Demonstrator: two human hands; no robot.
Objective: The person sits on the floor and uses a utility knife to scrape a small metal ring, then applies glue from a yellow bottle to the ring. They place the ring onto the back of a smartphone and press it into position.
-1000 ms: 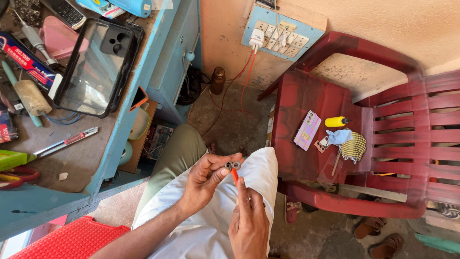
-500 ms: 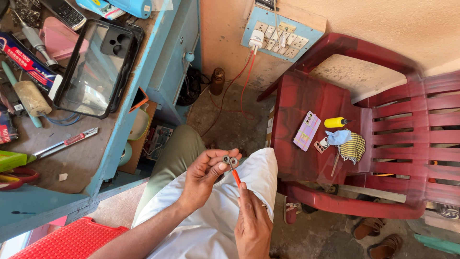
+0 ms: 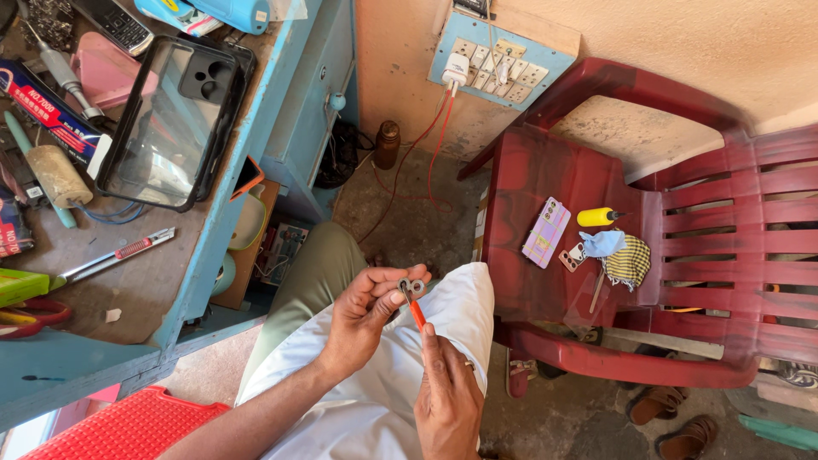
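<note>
My left hand pinches a small grey metal camera-ring part between thumb and fingertips above my lap. My right hand comes up from below and grips a thin orange-handled tool whose tip touches the part. Both hands hover over my white shirt and olive trousers. A pink phone lies on the seat of the red plastic chair to the right, apart from my hands.
A blue workbench at left carries a black phone case, a utility knife, glue tubes and tools. On the chair lie a yellow bottle, cloths and a small plate. A wall socket board with charger and red wires hangs behind. Sandals lie on the floor.
The hands have shifted only slightly; the orange tool's tip stays at the small part, with my right hand a little lower.
</note>
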